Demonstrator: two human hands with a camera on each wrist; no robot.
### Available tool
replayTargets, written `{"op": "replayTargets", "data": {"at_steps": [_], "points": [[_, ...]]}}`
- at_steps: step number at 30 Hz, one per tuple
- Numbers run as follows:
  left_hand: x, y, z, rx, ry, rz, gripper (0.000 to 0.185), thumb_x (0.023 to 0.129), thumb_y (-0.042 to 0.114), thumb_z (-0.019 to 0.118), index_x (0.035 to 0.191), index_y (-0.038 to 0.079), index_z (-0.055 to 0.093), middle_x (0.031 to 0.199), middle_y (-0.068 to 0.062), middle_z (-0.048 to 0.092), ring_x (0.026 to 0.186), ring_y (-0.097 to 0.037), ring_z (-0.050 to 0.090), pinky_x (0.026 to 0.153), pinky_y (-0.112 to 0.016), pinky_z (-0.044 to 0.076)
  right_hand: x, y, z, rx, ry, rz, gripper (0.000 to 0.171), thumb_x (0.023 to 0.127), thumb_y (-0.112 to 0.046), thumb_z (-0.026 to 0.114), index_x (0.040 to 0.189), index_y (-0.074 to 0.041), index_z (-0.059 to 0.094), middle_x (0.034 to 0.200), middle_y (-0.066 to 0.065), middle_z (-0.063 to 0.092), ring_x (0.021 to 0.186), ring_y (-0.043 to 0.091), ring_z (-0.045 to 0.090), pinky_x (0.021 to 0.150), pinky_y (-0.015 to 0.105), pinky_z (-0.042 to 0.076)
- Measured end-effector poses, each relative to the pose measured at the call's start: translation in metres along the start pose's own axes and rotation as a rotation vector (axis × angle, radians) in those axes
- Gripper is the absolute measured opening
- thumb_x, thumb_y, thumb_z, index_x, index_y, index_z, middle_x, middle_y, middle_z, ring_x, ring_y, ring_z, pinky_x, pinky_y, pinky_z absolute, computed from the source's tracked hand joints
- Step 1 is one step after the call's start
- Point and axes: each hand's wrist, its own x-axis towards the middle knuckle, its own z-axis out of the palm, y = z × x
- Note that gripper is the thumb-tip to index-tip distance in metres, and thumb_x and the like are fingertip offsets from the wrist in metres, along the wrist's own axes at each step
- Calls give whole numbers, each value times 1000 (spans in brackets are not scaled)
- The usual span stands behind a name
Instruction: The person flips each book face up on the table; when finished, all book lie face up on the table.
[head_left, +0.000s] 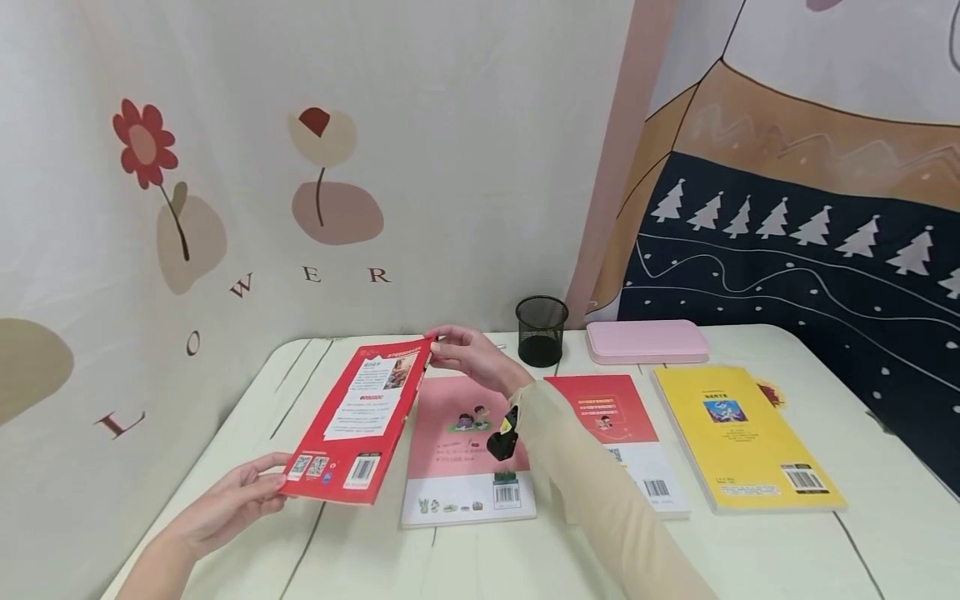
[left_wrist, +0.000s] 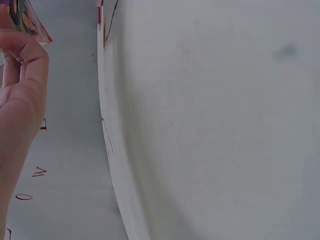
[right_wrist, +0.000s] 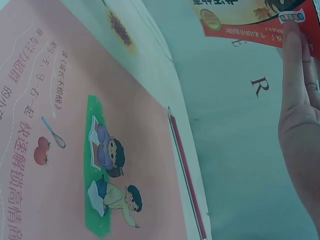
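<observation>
A red book (head_left: pixel 341 475), its back cover with barcode and white text panel facing up, is held tilted above the left part of the table. My left hand (head_left: pixel 232 504) pinches its near left corner between thumb and fingers. At the far right corner, my right hand (head_left: pixel 476 358) grips the same book. In the right wrist view, fingers of the right hand (right_wrist: pixel 300 85) lie against the red book's other cover (right_wrist: pixel 240 32). Just right of it, a pink book (head_left: pixel 442 442) lies on the table, partly beneath the right forearm.
A red-and-white book (head_left: pixel 637 425) and a yellow book (head_left: pixel 750 450) lie to the right. Behind them stand a black mesh pen holder (head_left: pixel 540 329) and a pink pencil case (head_left: pixel 647 342). A pencil (right_wrist: pixel 186 170) lies beyond the pink book. Printed curtains (head_left: pixel 465 167) border the table's back.
</observation>
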Motion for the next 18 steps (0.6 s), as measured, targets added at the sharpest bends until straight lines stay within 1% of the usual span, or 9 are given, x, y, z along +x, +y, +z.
{"op": "replayTargets", "data": {"at_steps": [5,11,13,15,18], "points": [[2,-1,0,32,-4,-10,31,95,2,31,111,14,55,108,-5,58,90,-15,55,80,-26,44,1,-1,1,-21,26,-9,31,88,-8,53,117,1,48,110,13,54,97,24,56,87,32,42],[3,-2,1,113,12,-36,31,95,3,33,111,16,56,106,-2,58,88,-13,53,78,-25,45,0,-4,5,-47,46,-39,33,88,-10,54,117,3,47,109,13,54,95,24,56,87,32,42],[4,-2,2,149,28,-31,31,95,4,35,111,18,56,106,-2,58,87,-13,54,77,-25,45,0,-4,5,-62,51,-56,34,88,-12,54,117,4,47,108,13,54,95,24,56,87,32,42],[5,-3,4,188,50,-11,30,94,4,36,111,19,56,105,-4,57,86,-14,55,77,-25,46,0,-4,6,-64,63,-73,34,88,-13,55,116,3,47,106,13,54,94,24,57,87,33,42],[6,-4,8,270,115,23,30,93,4,40,112,22,54,102,-6,59,83,-16,57,77,-26,46,0,-5,7,-47,89,-96,32,88,-13,55,115,3,48,101,12,55,91,23,58,86,34,43]]}}
